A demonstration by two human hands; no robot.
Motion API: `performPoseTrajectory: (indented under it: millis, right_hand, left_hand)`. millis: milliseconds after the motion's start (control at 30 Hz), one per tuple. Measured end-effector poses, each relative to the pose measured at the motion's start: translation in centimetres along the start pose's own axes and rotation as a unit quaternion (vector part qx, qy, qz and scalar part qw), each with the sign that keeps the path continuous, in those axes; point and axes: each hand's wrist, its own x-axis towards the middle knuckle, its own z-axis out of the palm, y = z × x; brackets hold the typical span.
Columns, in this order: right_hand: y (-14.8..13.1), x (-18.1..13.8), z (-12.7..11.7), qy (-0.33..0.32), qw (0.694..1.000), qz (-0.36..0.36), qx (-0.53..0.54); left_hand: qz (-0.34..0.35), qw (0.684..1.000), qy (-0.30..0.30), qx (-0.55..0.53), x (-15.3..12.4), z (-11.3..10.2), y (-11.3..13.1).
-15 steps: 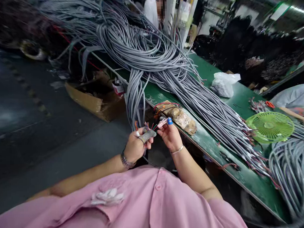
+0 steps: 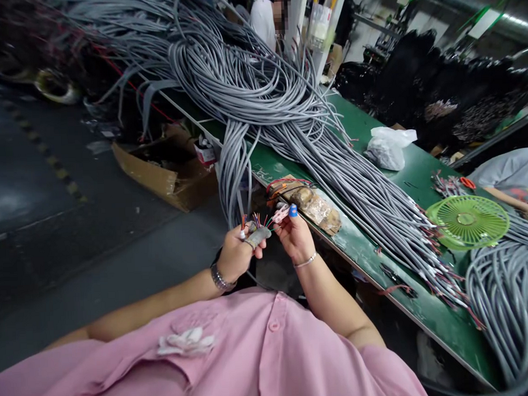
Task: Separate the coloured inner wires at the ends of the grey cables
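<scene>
My left hand (image 2: 235, 255) is closed on the end of a multi-wire cable, whose thin coloured wires (image 2: 260, 221) fan out above the fingers. A grey wrap covers the left thumb. Beside it, my right hand (image 2: 296, 240) pinches a small pink-and-white piece (image 2: 281, 213) that I cannot identify further; its thumb wears a blue finger cover. A green wire stretches between the two hands. Both hands are just off the near edge of the green table (image 2: 361, 252). Fingers hide most of the cable.
Grey cables (image 2: 260, 94) lie coiled and bundled along the table. Close to my right hand is a taped cardboard block (image 2: 320, 210). A green fan (image 2: 468, 220), a plastic bag (image 2: 390, 150) and pliers (image 2: 399, 280) rest farther right. A cardboard box (image 2: 150, 173) sits on the floor. Co-workers sit beyond.
The hands have barely moved. Wires at my left hand have shifted slightly right, and the pink-and-white piece is turned a little.
</scene>
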Motion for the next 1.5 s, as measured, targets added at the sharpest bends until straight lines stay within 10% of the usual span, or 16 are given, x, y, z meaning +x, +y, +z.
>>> performPoseTrajectory:
  millis: [800,1500]
  right_hand:
    - [-0.1,-0.8,-0.1,-0.022,1.000,0.018,-0.011]
    - [-0.2,-1.1,0.0,-0.029,0.999,0.011,-0.037]
  left_hand:
    - [0.231,0.940,0.015,0.249,1.2,-1.7,1.5]
    - [0.212,0.939,0.011,0.272,0.6,-2.5,0.4]
